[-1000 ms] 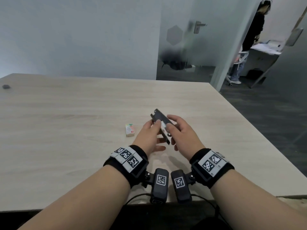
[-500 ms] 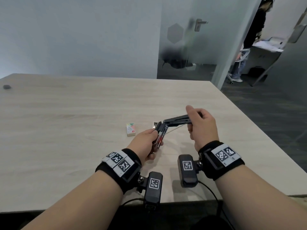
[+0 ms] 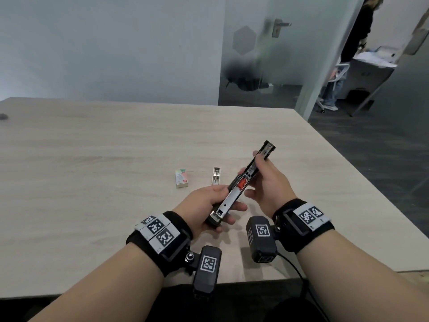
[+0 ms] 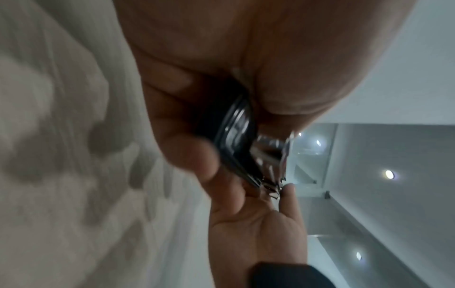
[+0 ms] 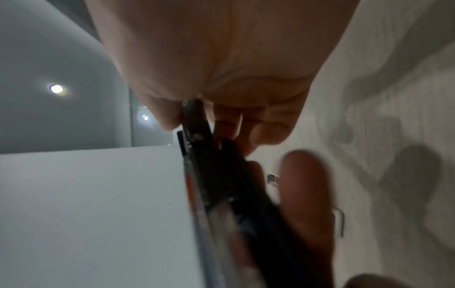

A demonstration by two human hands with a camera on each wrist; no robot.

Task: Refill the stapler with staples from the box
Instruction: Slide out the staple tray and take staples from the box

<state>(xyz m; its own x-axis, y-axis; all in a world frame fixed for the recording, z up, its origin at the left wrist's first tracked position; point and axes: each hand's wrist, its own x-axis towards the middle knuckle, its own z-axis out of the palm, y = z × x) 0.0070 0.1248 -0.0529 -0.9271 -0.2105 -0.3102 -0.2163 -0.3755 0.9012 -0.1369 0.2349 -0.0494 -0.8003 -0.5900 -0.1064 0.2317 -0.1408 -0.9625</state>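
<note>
- Your stapler point(image 3: 241, 184) is folded out flat into one long line above the bench point(image 3: 92, 159), its long axis running from the near-left end in your left hand point(image 3: 204, 205) to the far-right end.
- Your left hand's grip is curled round the silver near end; your right hand point(image 3: 267, 184) pinches the black far half.
- It is black with a silver channel and an orange part mid-length.
- The staple box point(image 3: 181, 178) lies on the bench left of it; its writing is too small to read.
- A small silver piece point(image 3: 216, 175) lies beside the box.

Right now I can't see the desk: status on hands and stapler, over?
Left hand grips the black stapler at its near end, right hand its far end. Stapler swung open, channel up. Small staple box lies shut on the table. Nothing blocking.
</note>
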